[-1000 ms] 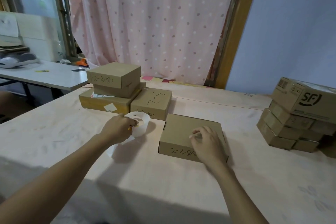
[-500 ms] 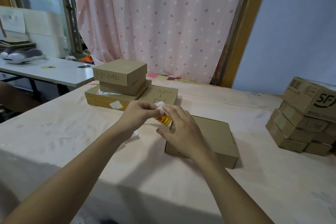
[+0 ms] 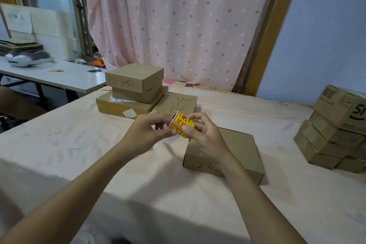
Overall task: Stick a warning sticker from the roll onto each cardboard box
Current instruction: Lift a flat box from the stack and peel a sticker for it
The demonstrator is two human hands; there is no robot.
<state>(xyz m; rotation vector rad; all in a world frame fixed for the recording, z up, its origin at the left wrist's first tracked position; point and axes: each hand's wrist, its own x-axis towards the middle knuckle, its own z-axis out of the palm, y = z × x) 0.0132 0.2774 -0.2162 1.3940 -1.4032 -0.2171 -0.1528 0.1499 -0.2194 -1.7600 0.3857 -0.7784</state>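
Both hands hold a small roll of yellow-and-red warning stickers (image 3: 181, 124) in the air above the table. My left hand (image 3: 146, 131) grips its left end. My right hand (image 3: 204, 131) pinches the roll from the right, thumb on its front. Just below and to the right lies a flat cardboard box (image 3: 237, 150) marked "2-3-", partly hidden by my right wrist. Behind the hands stand a box marked "3-2" (image 3: 179, 105) and a stack of three boxes (image 3: 134, 85), the top one marked "1-2-3084".
A pile of several cardboard boxes (image 3: 336, 130) sits at the table's right edge. The table (image 3: 69, 144) has a pale pink cover. A white side table (image 3: 59, 77) stands to the left, a pink dotted curtain (image 3: 178, 25) behind.
My left hand lifted the sticker roll off the table and brought it to the middle. My right hand left the flat box and joined it on the roll.
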